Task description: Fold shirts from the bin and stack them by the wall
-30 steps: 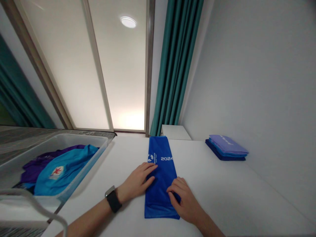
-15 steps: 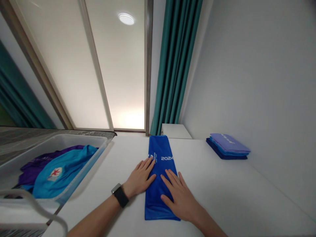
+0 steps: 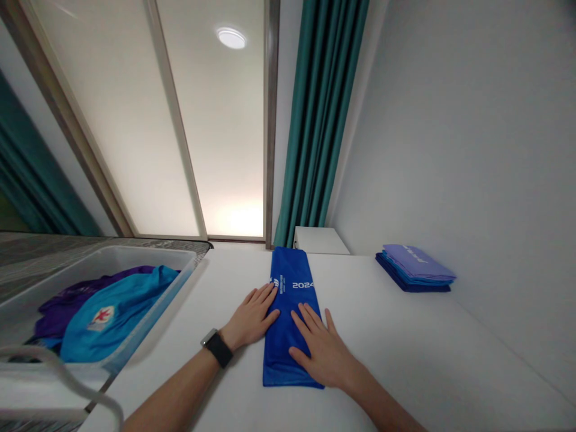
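Lying lengthwise mid-way across the white surface [image 3: 405,354], the folded blue shirt [image 3: 290,267] forms a long narrow strip with white print. It looks thin, soft and light, probably slick, and best pinched at its near corners. Left hand [image 3: 252,315] and right hand [image 3: 321,351] rest flat on it, fingers spread, gripping nothing. A neat folded stack [image 3: 414,267] sits far right, and a plastic tub [image 3: 27,300] of loose garments sits left

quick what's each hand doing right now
Left hand: open, flat on the left edge of the folded blue garment, gripping nothing.
Right hand: open, flat on the same garment, gripping nothing.
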Motion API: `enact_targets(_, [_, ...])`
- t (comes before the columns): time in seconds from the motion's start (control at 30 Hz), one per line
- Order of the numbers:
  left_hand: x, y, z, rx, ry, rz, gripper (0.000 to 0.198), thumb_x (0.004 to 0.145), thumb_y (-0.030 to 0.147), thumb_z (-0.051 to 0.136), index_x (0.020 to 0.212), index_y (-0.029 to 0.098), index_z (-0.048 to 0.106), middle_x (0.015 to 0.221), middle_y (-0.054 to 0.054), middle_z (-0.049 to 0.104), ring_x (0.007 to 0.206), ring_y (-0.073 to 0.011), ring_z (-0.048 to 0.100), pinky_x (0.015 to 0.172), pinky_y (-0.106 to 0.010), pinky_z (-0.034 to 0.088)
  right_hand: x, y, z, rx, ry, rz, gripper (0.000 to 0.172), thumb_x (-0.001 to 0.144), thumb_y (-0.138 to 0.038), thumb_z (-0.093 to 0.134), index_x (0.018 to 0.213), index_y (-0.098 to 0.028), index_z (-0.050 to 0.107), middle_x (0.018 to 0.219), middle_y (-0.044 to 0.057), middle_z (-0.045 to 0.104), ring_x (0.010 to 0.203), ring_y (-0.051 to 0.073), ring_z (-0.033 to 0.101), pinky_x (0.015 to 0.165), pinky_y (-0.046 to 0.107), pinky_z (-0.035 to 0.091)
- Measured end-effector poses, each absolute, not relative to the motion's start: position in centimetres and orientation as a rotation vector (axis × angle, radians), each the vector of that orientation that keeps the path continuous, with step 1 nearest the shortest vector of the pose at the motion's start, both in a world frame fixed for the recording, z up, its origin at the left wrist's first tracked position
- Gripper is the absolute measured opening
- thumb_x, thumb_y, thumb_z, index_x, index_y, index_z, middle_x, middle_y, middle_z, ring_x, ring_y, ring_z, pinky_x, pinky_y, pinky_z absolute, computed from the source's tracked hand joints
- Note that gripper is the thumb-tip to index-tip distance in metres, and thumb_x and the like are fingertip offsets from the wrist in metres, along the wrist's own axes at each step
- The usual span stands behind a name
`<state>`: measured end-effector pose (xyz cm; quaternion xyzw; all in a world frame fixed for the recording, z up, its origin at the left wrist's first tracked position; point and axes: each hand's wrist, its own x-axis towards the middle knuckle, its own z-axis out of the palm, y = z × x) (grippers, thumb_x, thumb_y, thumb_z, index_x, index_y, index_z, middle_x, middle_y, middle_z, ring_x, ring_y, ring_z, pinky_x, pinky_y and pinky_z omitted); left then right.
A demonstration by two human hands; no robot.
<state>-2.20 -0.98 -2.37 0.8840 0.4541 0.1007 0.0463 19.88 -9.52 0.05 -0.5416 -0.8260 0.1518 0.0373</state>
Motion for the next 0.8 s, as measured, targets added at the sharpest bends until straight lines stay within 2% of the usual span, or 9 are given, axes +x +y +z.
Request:
enact_targets(0.4, [-2.7,-1.1,-2.4,2.749,1.367,0.312,0.057,0.100,0.047,0.028,0.149,0.017,0.032,0.155,-0.009,0.029,0.143,-0.0217,0.029,0.117,-0.043,0.023,19.9,-7.9,-0.1,-1.715,-2.524,0.460,0.075,0.094,-0.062,0.027,0.154,-0.019,0.013,0.160,0.008,0.004,0.147,0.026,0.000,0.113,0.060,-0.008])
enact_targets(0.8, [-4.4,-4.9,-1.5,2.803,1.217,0.357,0.056,0.099,0.048,0.032,0.149,0.022,0.032,0.153,-0.010,0.035,0.140,-0.0271,0.033,0.116,-0.049,0.024,20.9,-9.6,-0.4,-1.524,-2.551,0.443,0.066,0.096,-0.055,0.035,0.152,-0.025,0.021,0.160,0.008,0.012,0.147,0.026,0.008,0.115,0.059,0.000])
